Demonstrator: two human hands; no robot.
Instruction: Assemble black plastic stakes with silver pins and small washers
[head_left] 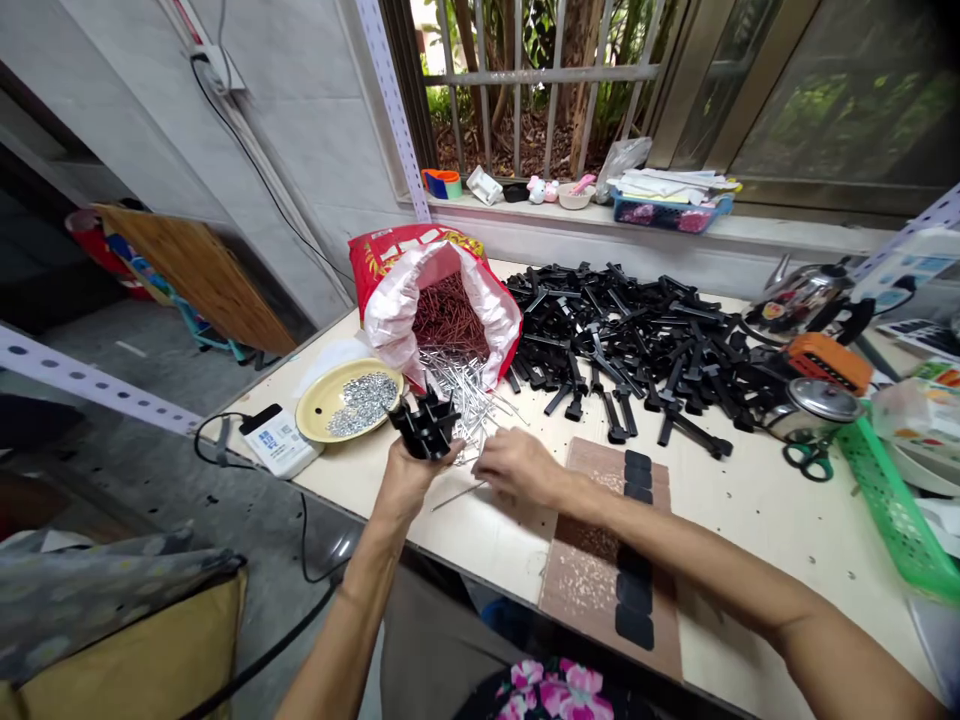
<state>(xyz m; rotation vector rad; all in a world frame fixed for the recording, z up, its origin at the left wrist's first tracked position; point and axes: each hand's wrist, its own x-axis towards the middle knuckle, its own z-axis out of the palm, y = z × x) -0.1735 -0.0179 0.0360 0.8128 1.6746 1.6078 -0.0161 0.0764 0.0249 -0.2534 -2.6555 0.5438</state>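
My left hand (411, 478) grips black parts (426, 428) above the surface (750, 520); I'd judge them light, stiff, best held mid-shaft. My right hand (519, 466) curls at a rod (454, 497), likely slick; I can't tell whether its fingers pinch it.

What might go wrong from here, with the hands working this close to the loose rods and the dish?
The left hand, gripping several black parts, is right beside the yellow dish; a bump could spill its small metal pieces.

That dish sits near the edge of the table, so pieces might reach the floor.

Silver rods lie loose at the red bag's open mouth; the right hand could scatter them.
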